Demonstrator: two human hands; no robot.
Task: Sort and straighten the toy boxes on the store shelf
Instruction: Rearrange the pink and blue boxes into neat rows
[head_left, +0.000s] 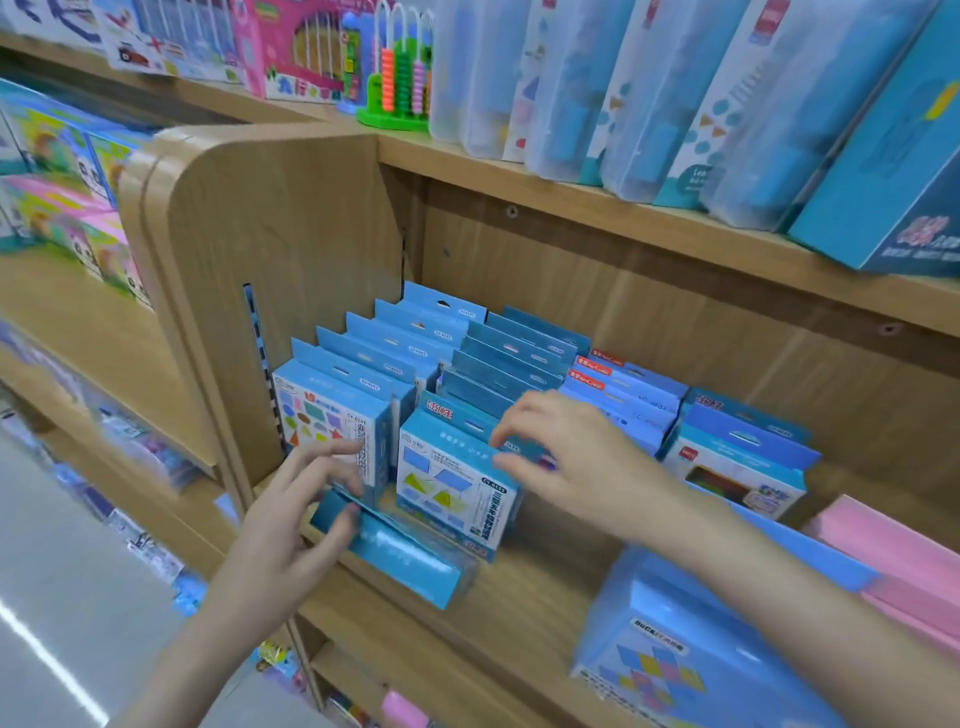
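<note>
Several rows of small blue toy boxes stand upright on the wooden shelf (519, 603). My right hand (566, 457) pinches the top of the front box of the second row (452, 493), which shows triangles and a barcode. My left hand (306, 514) holds the end of a long blue box (400, 556) lying flat along the shelf's front edge, fingers also touching the front box of the first row (327, 415). More rows of blue boxes (737, 462) stand to the right.
A wooden divider panel (270, 260) closes the shelf on the left. A large blue box with coloured squares (675, 649) and pink boxes (893, 561) lie at lower right. The upper shelf carries clear plastic cases (649, 93) and an abacus toy (400, 78).
</note>
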